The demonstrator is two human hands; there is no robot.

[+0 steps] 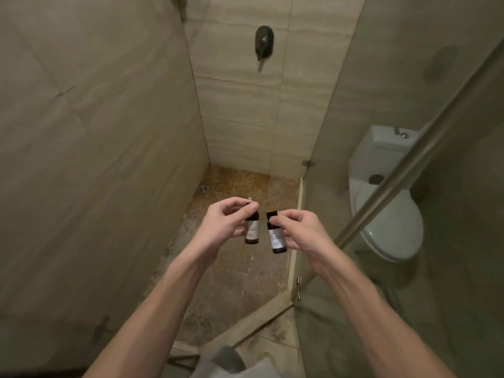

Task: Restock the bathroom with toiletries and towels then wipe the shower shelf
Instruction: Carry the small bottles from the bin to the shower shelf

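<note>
Bottles in both hands, nothing placed yet.

Left hand (221, 227) pinches the cap end of the left bottle (251, 231); right hand (300, 231) pinches the cap end of the right bottle (277, 240). Both bottles are small and dark, hang roughly upright side by side with a narrow gap, and sit in the air over the shower floor (240, 282), between the tiled wall (95, 132) and the glass door (409, 296). My read: early in the restock. Toiletries are carried in but not set down, no shelf in view, so the wipe is not yet done. Grey cloth (226, 358) at the bottom edge, can't tell if it's a towel. Labels: a pale panel with lines of print on each bottle, too blurred to read, no brand legible.
</note>
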